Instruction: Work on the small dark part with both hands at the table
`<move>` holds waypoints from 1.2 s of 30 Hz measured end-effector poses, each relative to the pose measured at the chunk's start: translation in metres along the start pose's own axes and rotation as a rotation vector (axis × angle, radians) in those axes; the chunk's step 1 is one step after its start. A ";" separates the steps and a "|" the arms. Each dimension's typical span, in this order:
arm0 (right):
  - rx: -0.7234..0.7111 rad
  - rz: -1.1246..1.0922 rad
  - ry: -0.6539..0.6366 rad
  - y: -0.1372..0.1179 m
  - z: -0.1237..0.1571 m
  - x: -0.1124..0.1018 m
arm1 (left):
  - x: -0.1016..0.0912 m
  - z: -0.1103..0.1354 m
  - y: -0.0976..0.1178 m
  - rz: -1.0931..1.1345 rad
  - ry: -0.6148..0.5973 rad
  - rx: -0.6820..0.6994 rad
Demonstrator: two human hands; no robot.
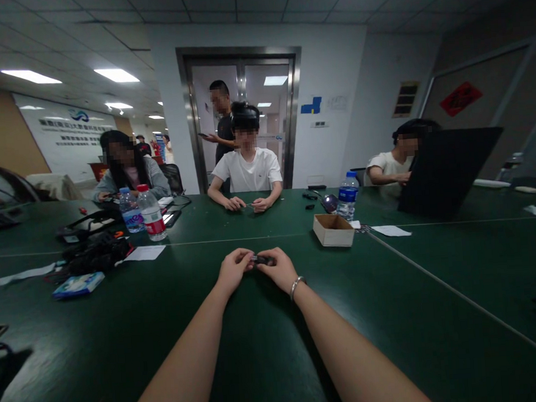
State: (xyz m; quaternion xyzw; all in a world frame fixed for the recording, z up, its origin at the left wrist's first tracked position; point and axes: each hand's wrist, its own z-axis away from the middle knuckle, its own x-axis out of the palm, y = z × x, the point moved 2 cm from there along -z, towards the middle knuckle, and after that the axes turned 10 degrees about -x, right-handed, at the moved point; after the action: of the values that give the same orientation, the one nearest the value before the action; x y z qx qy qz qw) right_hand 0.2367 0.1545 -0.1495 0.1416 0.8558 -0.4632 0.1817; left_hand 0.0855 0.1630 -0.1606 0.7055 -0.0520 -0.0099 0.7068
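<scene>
Head view: held a small dark object [263,260] between the nearly closed fingers of the left hand [233,272] and right hand [281,270], over the table [263,330]. Seemed best steadied low, with light, even pressure from both sides.

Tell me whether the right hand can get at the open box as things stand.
Probably yes: only bare green tabletop shows between the right hand and the open box, though that hand is occupied with a small dark object.
</scene>
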 end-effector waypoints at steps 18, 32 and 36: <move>0.132 -0.529 0.069 0.017 -0.004 -0.004 | -0.001 0.002 0.005 -0.074 0.007 0.020; 0.147 -0.606 0.012 0.012 -0.002 -0.007 | -0.003 0.000 0.004 -0.216 0.046 0.003; 0.135 -0.577 -0.004 0.011 -0.001 -0.009 | -0.004 0.000 0.003 -0.287 0.091 -0.028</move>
State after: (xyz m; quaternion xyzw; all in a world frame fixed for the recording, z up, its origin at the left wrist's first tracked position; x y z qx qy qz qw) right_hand 0.2488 0.1610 -0.1535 -0.0967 0.8276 -0.5518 0.0343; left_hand 0.0813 0.1633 -0.1582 0.6955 0.0815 -0.0797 0.7094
